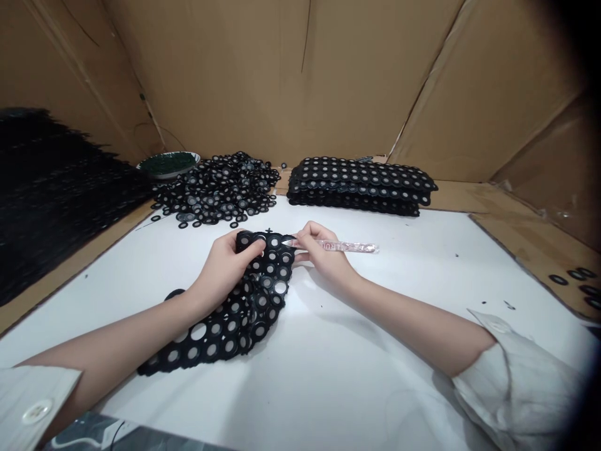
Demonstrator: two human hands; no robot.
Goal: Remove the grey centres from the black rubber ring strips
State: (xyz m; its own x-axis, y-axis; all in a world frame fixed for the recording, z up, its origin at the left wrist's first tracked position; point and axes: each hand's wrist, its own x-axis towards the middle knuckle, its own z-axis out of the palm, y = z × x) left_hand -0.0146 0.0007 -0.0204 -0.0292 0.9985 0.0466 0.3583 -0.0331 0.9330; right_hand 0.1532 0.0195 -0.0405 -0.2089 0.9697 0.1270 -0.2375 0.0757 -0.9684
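A black sheet of joined rings (230,326) with round holes, some of them pale in the middle, is bent over the white tabletop. My left hand (232,257) pinches its upper end, thumb on top and fingers underneath. My right hand (323,254) grips a slim pointed tool (354,247) with a clear-wrapped handle bearing reddish letters. The tool's pale tip touches or lies just over the sheet's upper right edge; I cannot tell which. Some fingers of my right hand are behind the sheet's edge. A small black scrap (269,231) shows just above the sheet.
A heap of loose black rings (225,188) lies at the back left, before a dish of dark green bits (169,164). Stacked ring sheets (359,185) stand at the back. A tall black stack (56,194) fills the left; several rings (558,279) lie far right. Cardboard walls (282,81) enclose the table.
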